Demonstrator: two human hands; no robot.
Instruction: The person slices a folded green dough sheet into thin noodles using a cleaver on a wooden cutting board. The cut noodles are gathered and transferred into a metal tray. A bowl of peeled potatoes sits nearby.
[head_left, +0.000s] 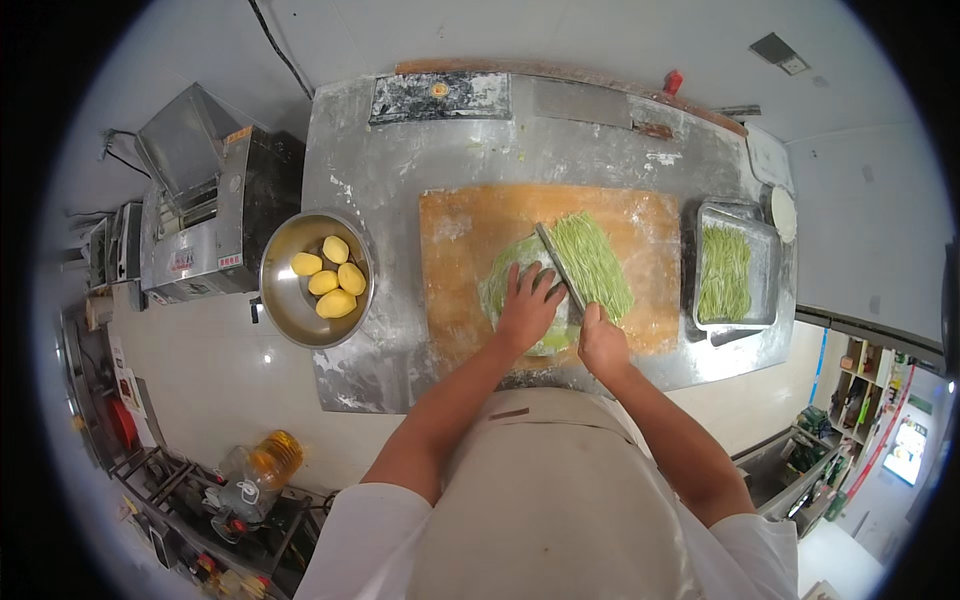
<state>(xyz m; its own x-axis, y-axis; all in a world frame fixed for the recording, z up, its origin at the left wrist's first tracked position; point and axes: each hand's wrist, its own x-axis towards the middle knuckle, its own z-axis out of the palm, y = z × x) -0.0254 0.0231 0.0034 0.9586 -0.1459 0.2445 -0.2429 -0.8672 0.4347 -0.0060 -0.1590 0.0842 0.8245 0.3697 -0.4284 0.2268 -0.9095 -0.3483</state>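
Fingers spread, my left hand (pixel 528 308) presses down on a flour-dusted sheet of green dough (pixel 496 284). My right hand (pixel 603 345) is closed round the handle of a long kitchen knife (pixel 562 262). The blade stands on edge, slanting from the far left down toward my right hand. Just right of the blade lies a heap of thin green cut noodles (pixel 597 262). Dough and noodles rest on a wooden board (pixel 450 215). My left fingertips are close to the blade's left side; whether they touch it I cannot tell.
Right of the board, a metal tray (pixel 770 280) holds more green noodles (pixel 724 272). To the left, a steel bowl (pixel 277 322) contains several peeled potatoes (pixel 336 303). The floury metal table (pixel 390 165) carries all this. A steel machine (pixel 240 200) stands beyond its left edge.
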